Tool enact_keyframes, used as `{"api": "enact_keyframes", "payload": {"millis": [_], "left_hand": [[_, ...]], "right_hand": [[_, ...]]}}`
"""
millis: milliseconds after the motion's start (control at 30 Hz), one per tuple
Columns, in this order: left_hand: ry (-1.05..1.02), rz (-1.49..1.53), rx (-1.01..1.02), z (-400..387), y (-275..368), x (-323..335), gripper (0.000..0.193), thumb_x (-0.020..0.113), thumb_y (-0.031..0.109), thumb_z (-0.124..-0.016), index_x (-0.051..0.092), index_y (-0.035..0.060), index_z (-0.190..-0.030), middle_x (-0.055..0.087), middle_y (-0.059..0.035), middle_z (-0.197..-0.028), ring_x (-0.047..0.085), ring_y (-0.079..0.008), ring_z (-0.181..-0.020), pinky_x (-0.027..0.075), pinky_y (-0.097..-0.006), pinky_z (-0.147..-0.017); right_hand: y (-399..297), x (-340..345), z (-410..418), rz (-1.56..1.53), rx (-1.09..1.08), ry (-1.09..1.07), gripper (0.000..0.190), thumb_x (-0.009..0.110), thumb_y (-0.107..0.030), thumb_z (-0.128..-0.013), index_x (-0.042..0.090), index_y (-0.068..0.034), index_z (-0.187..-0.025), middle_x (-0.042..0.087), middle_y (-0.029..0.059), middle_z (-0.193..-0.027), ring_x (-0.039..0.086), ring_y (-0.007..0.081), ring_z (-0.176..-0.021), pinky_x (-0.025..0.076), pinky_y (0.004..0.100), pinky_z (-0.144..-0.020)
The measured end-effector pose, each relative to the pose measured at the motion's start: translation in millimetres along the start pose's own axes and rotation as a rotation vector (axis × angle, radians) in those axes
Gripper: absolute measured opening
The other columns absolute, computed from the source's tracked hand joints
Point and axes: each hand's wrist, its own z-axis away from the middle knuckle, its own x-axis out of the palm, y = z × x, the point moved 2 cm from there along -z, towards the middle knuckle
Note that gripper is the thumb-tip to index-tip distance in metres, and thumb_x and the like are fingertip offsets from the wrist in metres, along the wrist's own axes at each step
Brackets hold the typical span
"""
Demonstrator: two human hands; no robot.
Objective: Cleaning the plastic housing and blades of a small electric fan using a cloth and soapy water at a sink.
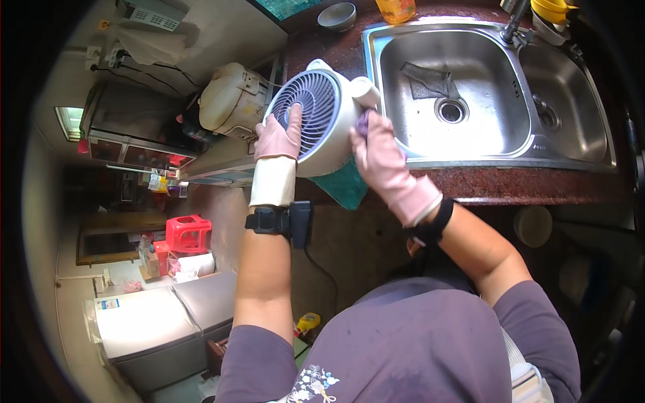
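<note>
A round white electric fan (327,146) with a spiral grille stands tilted at the counter's front edge, left of the sink. My left hand (279,138), in a pink rubber glove, rests on the grille, its fingers spread over the slats. At the fan's right side, my right hand (380,156), gloved the same way, pinches a purple cloth (362,123) against the housing near the stand. Part of that cloth is hidden by the fingers. Under the fan, a green cloth (345,186) hangs over the counter edge.
To the right is a steel double sink (453,141) with a dark mesh cloth (428,83) by its drain. A metal bowl (336,17) and an orange container (396,10) stand behind. A rice cooker (232,101) sits left of the fan. A red plastic stool (189,233) is farther left.
</note>
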Motion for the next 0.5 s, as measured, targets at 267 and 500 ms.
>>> {"api": "enact_keyframes", "payload": {"millis": [267, 500], "left_hand": [[0.054, 0.02, 0.014, 14, 16, -7, 0.101, 0.037, 0.082, -0.089, 0.046, -0.003, -0.143, 0.046, -0.0351, -0.14, 0.052, -0.0526, -0.124, 0.041, -0.0532, -0.107], [0.045, 0.027, 0.045, 10, 16, 0, 0.105, 0.035, 0.084, -0.088, 0.045, -0.0043, -0.143, 0.047, -0.036, -0.137, 0.051, -0.0533, -0.123, 0.039, -0.0529, -0.108]], "right_hand": [[10, -12, -6, -0.149, -0.204, 0.091, 0.044, 0.065, 0.002, -0.085, 0.048, -0.001, -0.126, 0.053, 0.0174, -0.109, 0.056, 0.0273, -0.094, 0.047, 0.0429, -0.084], [-1, 67, 57, 0.25, -0.657, -0.175, 0.036, 0.058, -0.013, -0.084, 0.061, -0.013, -0.12, 0.057, 0.0034, -0.112, 0.055, 0.0224, -0.089, 0.047, 0.0388, -0.073]]}}
